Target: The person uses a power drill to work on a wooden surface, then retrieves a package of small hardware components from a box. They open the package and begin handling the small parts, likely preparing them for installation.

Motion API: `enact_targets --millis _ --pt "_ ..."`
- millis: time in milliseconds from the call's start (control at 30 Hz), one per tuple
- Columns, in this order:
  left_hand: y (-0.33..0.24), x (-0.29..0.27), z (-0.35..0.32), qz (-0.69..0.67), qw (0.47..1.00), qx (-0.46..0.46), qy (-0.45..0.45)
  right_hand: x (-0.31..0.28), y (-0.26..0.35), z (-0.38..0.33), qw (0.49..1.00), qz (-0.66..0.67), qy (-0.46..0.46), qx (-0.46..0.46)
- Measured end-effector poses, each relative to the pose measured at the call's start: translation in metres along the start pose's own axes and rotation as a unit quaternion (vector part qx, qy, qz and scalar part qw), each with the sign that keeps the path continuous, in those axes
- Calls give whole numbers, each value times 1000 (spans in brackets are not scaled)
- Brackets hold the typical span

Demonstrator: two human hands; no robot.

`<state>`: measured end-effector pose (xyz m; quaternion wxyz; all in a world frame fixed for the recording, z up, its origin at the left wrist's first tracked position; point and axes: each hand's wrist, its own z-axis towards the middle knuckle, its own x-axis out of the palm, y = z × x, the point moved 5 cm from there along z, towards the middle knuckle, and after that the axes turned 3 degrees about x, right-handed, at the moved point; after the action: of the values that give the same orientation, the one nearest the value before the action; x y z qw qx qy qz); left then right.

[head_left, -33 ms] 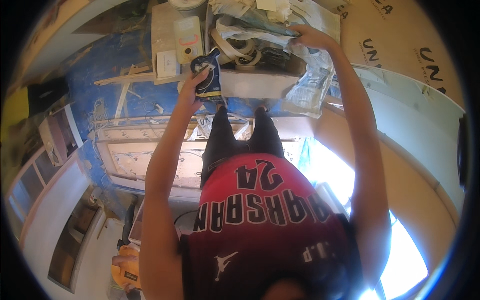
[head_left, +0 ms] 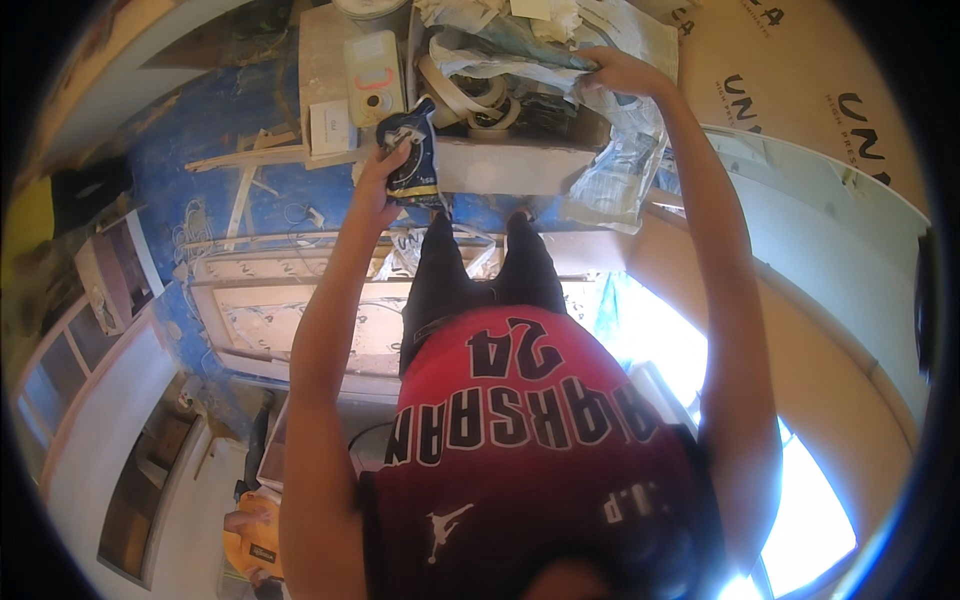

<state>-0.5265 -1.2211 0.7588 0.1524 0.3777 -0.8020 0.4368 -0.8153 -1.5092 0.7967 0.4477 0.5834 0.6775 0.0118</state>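
My left hand (head_left: 385,172) grips a dark blue plastic pouch (head_left: 418,165) with white markings and a gold band, in front of a workbench box. Off to the right, the fingers of my right hand (head_left: 607,72) are closed on the edge of a crumpled, pale plastic wrapper (head_left: 612,165), which hangs down over the box's right end. Between the hands lies an open box (head_left: 500,165) holding rolls of edging tape (head_left: 452,92) and dark wrapped items. Their lower parts are hidden inside it.
Left of the box stand a yellowish jerrycan (head_left: 374,70), a small white carton (head_left: 332,128) and a pail (head_left: 372,6). Wood strips (head_left: 243,158) and cables lie on the blue floor covering. Large printed boards (head_left: 790,80) lean at the right. Another person in orange (head_left: 252,535) is at lower left.
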Motion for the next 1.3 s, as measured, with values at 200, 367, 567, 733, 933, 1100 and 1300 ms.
enact_targets --millis 200,367,567,733,933,1100,1300 --pt "3 1 -24 -24 998 -61 1 -10 5 -4 1000 -9 -3 15" --pt "-4 26 -42 -28 999 -30 -22 1 -7 7 990 122 74 17" --pt "-23 90 8 559 820 96 75 -6 -16 19 996 -26 30 -80" --pt "32 166 91 717 550 333 269 -16 -1 19 994 22 62 -85" --pt "147 175 207 797 507 215 246 -25 9 23 993 -33 43 -104" --pt "181 157 240 815 476 288 163 -24 10 26 988 10 27 -150" --pt "174 156 238 826 450 278 194 -23 8 23 993 21 89 -70"
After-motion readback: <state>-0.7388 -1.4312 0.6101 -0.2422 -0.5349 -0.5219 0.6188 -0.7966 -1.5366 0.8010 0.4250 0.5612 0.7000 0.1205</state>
